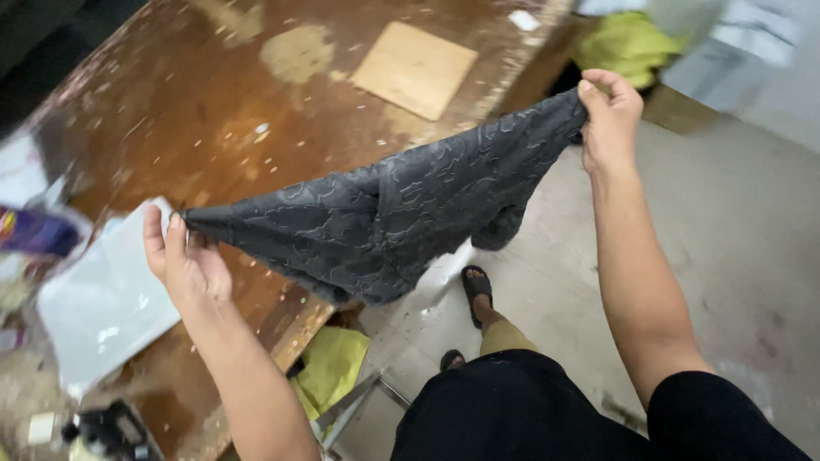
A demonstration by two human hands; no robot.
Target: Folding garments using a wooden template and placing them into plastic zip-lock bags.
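head view, looking steeply down, close over worn wooden table (256, 128), concrete floor (735, 222)

A worn brown wooden table (213, 111) filled the upper left, its top scuffed and flecked with pale specks; a flat square of tan cardboard (414, 68) lay near its far edge; a clear plastic bag (107, 299) lay flat toward the near left corner; a purple packet (34, 232), blurred, sat just beside the bag at the left edge; a small black device (111, 429), perhaps a tool, rested at the near end; beyond the table's edge lay grey concrete floor (735, 230), with yellow-green cloth (333, 365) under the table's side.
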